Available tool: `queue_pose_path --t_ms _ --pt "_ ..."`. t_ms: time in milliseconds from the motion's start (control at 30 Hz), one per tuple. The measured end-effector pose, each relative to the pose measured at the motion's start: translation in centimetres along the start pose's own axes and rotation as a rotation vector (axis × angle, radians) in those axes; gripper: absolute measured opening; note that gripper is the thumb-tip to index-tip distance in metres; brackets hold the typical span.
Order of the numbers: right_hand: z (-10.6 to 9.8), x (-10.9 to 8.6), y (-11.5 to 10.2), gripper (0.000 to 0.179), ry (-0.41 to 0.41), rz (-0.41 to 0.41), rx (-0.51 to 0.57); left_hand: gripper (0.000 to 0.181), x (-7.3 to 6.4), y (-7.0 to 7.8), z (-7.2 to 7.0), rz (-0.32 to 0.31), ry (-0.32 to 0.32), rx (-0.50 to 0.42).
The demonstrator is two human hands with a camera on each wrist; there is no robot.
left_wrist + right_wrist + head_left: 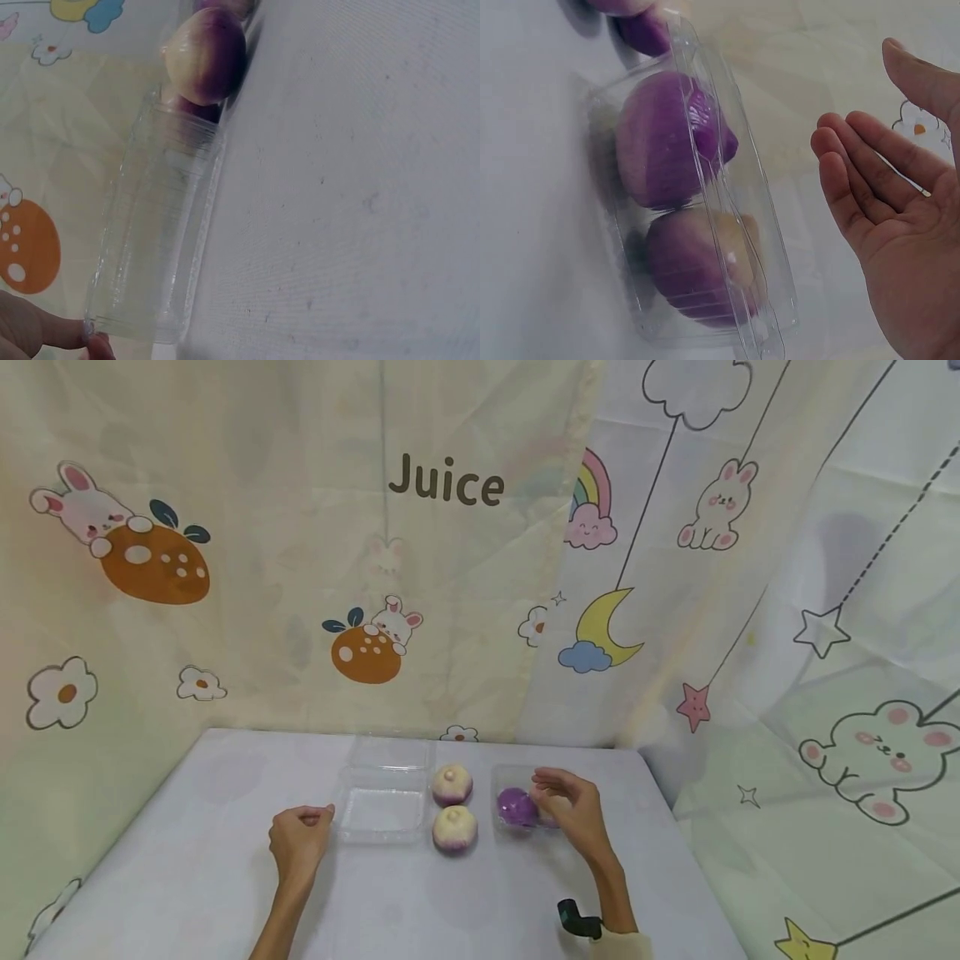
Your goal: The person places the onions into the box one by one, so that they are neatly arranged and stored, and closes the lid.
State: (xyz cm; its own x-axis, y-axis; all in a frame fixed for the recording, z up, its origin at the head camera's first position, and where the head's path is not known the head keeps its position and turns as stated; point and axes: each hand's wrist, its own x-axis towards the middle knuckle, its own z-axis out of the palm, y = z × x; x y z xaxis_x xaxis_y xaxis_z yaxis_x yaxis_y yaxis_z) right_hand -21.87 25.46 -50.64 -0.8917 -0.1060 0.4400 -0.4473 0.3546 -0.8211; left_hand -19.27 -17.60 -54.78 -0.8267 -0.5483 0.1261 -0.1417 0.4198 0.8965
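Note:
A clear plastic clamshell box (384, 814) stands with its lid (392, 752) laid back behind it. At its left edge my left hand (302, 843) pinches the rim between thumb and finger, as the left wrist view shows at the box's corner (146, 330). Two onion-shaped vegetables, one cream and purple (452, 783), the other (454, 829) nearer me, sit right of that box. Farther right, a second clear box (776, 247) contains a deep purple one (660, 139) and a paler one (697, 266). My right hand (900, 195), fingers loosely bent and holding nothing, is above this second box.
All of this stands on a white-covered table (450, 910). A printed curtain (262, 568) hangs behind it, and another printed cloth (825, 652) is along the right side. A black strap piece (579, 920) is at my right wrist.

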Motion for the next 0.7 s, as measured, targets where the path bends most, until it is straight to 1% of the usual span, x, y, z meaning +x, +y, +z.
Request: queue_pose_path --t_ms 200,300,367,533,600,700 --pt "0.9 0.3 -0.6 0.035 -0.006 0.064 -0.043 0.027 0.0 -0.1 0.1 0.001 -0.006 -0.009" --pt "1.4 0.3 -0.6 0.036 -0.008 0.076 -0.047 0.027 0.0 -0.1 0.1 0.0 0.001 -0.013" --pt "1.8 0.4 -0.6 0.036 -0.01 0.067 -0.053 0.027 -0.1 -0.1 0.1 -0.002 0.002 -0.017" --pt "2.5 0.5 -0.6 0.038 -0.038 0.005 -0.032 0.027 -0.1 -0.1 0.0 -0.011 0.004 -0.018" --pt "2.7 0.5 -0.7 0.041 -0.059 -0.001 -0.009 0.027 -0.1 0.0 0.0 -0.012 0.006 -0.016" --pt "3.1 0.5 -0.8 0.047 -0.091 0.014 0.006 0.027 -0.1 0.0 0.0 -0.01 0.004 -0.017"
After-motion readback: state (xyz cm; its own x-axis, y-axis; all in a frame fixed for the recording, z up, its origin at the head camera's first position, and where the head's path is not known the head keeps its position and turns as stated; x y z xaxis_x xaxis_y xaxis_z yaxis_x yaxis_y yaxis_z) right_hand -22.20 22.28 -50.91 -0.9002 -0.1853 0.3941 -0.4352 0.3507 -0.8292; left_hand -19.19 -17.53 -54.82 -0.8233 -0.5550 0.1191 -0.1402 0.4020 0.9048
